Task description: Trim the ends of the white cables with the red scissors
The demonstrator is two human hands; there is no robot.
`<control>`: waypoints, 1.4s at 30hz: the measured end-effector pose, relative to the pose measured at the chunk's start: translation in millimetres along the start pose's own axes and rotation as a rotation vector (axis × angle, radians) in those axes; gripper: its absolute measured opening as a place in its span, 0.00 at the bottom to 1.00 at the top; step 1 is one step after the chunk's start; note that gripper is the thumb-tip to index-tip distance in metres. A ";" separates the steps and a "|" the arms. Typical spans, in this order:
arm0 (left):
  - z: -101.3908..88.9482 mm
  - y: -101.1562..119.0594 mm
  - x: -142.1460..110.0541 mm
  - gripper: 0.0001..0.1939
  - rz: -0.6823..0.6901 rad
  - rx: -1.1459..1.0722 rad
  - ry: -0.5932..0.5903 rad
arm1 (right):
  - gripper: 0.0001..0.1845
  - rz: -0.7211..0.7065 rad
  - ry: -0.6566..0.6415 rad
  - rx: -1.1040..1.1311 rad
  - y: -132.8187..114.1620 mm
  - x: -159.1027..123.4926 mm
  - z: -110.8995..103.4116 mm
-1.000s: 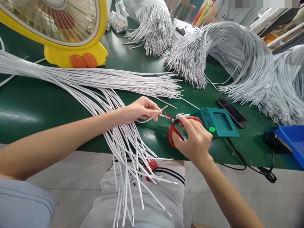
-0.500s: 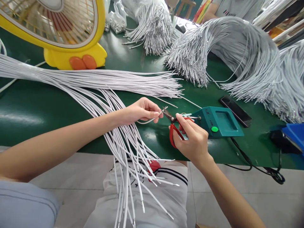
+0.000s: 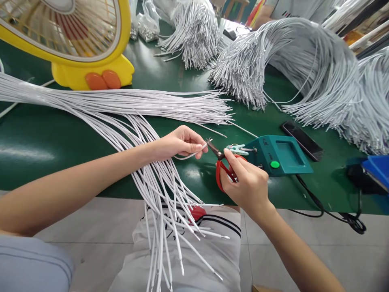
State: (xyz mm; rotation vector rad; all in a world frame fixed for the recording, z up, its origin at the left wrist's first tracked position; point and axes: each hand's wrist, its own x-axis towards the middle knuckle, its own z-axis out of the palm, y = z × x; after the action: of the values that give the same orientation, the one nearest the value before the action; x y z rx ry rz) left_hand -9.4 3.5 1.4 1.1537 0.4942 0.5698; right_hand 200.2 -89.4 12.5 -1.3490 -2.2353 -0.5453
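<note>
Between thumb and fingers, my left hand (image 3: 187,142) pinches a white cable (image 3: 186,157) close to its end, where short split strands stick out. My right hand (image 3: 244,178) grips red-handled scissors (image 3: 219,170), with fingers in the loops. Their dark blades point left and meet the cable's end; whether they are fully closed I cannot tell. A bundle of white cables (image 3: 164,182) runs under my left wrist and hangs over the table edge onto my lap. Just beyond my right fingers is a pale green clip (image 3: 237,149) by a teal device (image 3: 278,156).
A second white cable bunch (image 3: 182,105) lies across the green table (image 3: 91,134). At the back left stands a yellow fan (image 3: 91,73). Large grey cable bundles (image 3: 304,61) fill the back right. A phone (image 3: 302,140) lies behind the device. Across the table is another person (image 3: 299,10).
The scissors' handles and my right hand have shifted slightly, and more of the pale green clip shows. My left hand keeps its pinch on the cable. The whole view has shifted a little.
</note>
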 end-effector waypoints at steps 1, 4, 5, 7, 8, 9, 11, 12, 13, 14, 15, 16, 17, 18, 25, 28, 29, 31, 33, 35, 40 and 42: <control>0.1 0.1 0.1 0.12 -0.003 -0.005 -0.001 | 0.17 -0.003 -0.002 -0.015 -1.0 0.1 -0.5; 0.3 0.5 0.4 0.11 -0.002 -0.015 -0.019 | 0.17 -0.004 0.011 -0.030 -2.3 -0.4 -0.5; 0.2 0.7 0.4 0.11 -0.001 -0.017 -0.024 | 0.16 -0.002 0.022 -0.025 -2.1 -1.0 0.0; 0.0 1.3 0.1 0.11 -0.003 -0.023 -0.028 | 0.16 0.020 0.052 0.009 -1.1 -2.7 1.1; -0.2 1.6 0.0 0.11 -0.003 -0.027 -0.028 | 0.16 0.038 0.070 0.038 -0.5 -3.7 1.6; -0.5 1.9 -0.2 0.11 -0.003 -0.032 -0.027 | 0.17 0.059 0.092 0.068 -0.1 -4.6 2.1; -1.2 2.5 -0.6 0.12 -0.002 -0.035 -0.035 | 0.19 0.103 0.143 0.121 0.2 -5.9 2.7; -1.6 2.6 -0.6 0.12 -0.001 -0.032 -0.041 | 0.20 0.119 0.156 0.144 -0.1 -6.2 3.0; -2.0 2.7 -0.7 0.13 0.000 -0.028 -0.045 | 0.21 0.129 0.158 0.164 -0.5 -6.3 3.5; -2.4 2.6 -0.6 0.13 0.002 -0.024 -0.047 | 0.22 0.133 0.153 0.183 -1.2 -6.0 4.1; -2.9 2.5 -0.5 0.13 0.005 -0.021 -0.047 | 0.22 0.131 0.144 0.198 -1.9 -5.6 4.8; -3.3 2.2 -0.4 0.14 0.010 -0.017 -0.047 | 0.23 0.122 0.140 0.209 -2.6 -5.1 5.7; -3.6 1.9 -0.3 0.14 0.015 -0.013 -0.049 | 0.23 0.108 0.144 0.212 -3.2 -4.6 6.8; -4.0 1.6 -0.2 0.14 0.022 -0.010 -0.055 | 0.23 0.091 0.152 0.208 -3.6 -4.1 7.9; -3.8 1.3 -0.9 0.11 0.074 -0.009 -0.094 | 0.25 0.025 0.177 0.142 -4.6 -2.8 12.5; -3.3 1.7 -0.8 0.11 0.078 -0.012 -0.112 | 0.25 0.010 0.185 0.118 -5.1 -1.7 11.2; -3.1 1.9 -0.8 0.12 0.079 -0.014 -0.114 | 0.24 0.006 0.186 0.112 -5.2 -1.5 10.7; -2.7 2.1 -0.6 0.13 0.071 -0.017 -0.111 | 0.24 -0.001 0.184 0.105 -5.3 -1.5 9.5; -2.4 2.1 -0.3 0.14 0.069 -0.016 -0.098 | 0.23 -0.006 0.175 0.093 -5.3 -1.7 8.3; -2.8 1.5 0.2 0.14 0.079 -0.007 -0.083 | 0.22 -0.006 0.163 0.063 -5.3 -1.7 6.5; -5.2 -1.4 1.8 0.10 0.130 0.000 -0.082 | 0.19 -0.022 0.143 -0.007 -5.3 0.7 0.5; -5.5 -2.0 2.0 0.10 0.124 0.016 -0.066 | 0.19 -0.033 0.136 -0.013 -5.2 1.5 -1.1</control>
State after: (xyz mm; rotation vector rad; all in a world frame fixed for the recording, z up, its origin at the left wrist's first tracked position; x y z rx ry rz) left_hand -11.0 8.1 -2.4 1.2203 0.3732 0.6340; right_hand 195.1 -91.2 13.8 -1.2445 -2.1509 -0.6447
